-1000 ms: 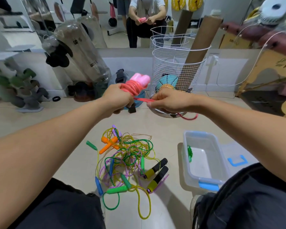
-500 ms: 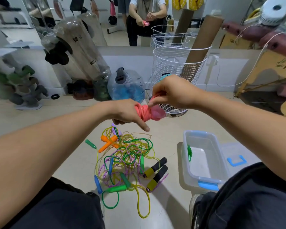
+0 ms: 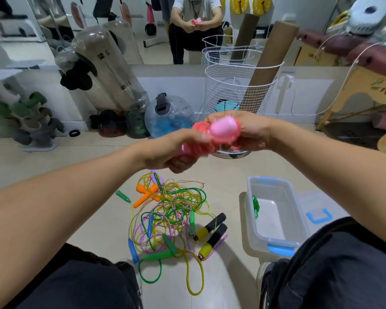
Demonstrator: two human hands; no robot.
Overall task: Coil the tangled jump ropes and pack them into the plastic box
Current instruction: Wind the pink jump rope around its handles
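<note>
A coiled pink jump rope (image 3: 218, 133), red cord wound round its pink handles, is held in the air between both hands. My left hand (image 3: 176, 150) grips its lower left end and my right hand (image 3: 247, 132) grips its right side. Below them a tangle of jump ropes (image 3: 169, 217) lies on the floor, with green, blue, orange and black-and-yellow handles. The clear plastic box (image 3: 274, 239) with blue latches stands open at the right, a green rope piece (image 3: 256, 206) against its left wall.
A white wire basket (image 3: 239, 85) holding cardboard tubes stands behind my hands. A blue water jug (image 3: 169, 117), bagged weights and a dumbbell rack (image 3: 27, 121) line the wall at left. The box lid (image 3: 319, 214) lies right of the box. My knees fill the bottom corners.
The pink bundle came down from higher up and turned sideways. My right hand moved from pulling the loose cord to gripping the bundle itself; no loose cord hangs now.
</note>
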